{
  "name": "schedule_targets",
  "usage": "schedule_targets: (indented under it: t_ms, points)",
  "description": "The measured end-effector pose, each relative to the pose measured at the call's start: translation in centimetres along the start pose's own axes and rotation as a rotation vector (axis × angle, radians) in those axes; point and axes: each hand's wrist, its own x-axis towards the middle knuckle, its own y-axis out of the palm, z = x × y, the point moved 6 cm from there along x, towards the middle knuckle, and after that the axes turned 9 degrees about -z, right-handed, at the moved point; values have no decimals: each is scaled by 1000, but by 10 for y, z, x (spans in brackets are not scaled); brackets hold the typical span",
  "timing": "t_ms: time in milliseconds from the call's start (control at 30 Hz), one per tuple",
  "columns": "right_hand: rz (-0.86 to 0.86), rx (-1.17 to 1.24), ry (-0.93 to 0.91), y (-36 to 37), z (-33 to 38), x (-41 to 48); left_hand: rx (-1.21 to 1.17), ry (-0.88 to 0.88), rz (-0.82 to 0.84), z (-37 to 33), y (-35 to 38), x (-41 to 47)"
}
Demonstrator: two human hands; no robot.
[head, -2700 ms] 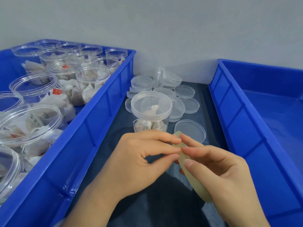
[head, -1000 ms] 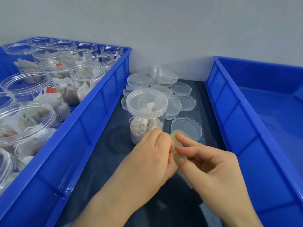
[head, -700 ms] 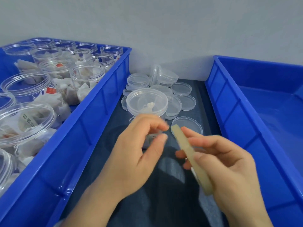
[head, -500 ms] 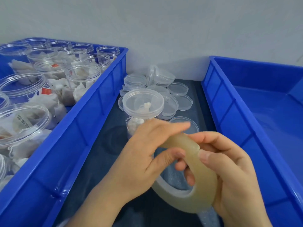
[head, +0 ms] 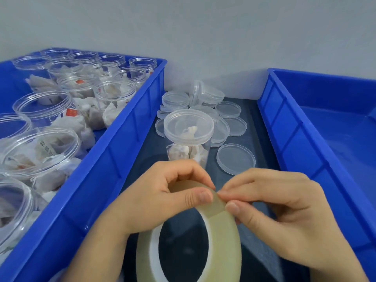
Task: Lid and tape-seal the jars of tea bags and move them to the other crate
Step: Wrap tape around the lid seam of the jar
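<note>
A: Hands?
B: Left hand (head: 160, 198) is gripping the tape roll (head: 225, 241) at its top, thumb pressing on the outer face. Right hand (head: 280, 216) is pinching the tape at the same spot, probably the loose end; the seam is blurry.
A: Jar?
B: Lidded jar (head: 188, 137) is standing at 12 o'clock from the hands, between the crates. Loose lids (head: 236, 158) are lying at its 12 to 4. Open jars (head: 40, 106) are sitting in the left crate (head: 126, 139) at 9; right crate (head: 289, 127) at 3.

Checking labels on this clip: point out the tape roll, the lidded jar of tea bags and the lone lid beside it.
tape roll (head: 223, 237): head view, outer tape band.
lidded jar (head: 188, 127): head view, middle of its lid.
lone lid (head: 236, 158): head view, its flat middle.
</note>
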Motion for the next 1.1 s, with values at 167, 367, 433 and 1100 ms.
schedule_targets:
  t_ms: [167, 367, 433, 1100]
  points:
    - [77, -197, -100, 4, 4, -1, 34, -160, 58, 15, -5, -1]
    - [142, -220, -83, 11, 0, 2, 12, -220, 112, 22, -5, -1]
    - [167, -226, -70, 13, -3, 2, 7, -216, 154, 21, 0, -3]
    - [108, 171, 174, 9, -14, -5, -278, -281, 265, 27, 7, -3]
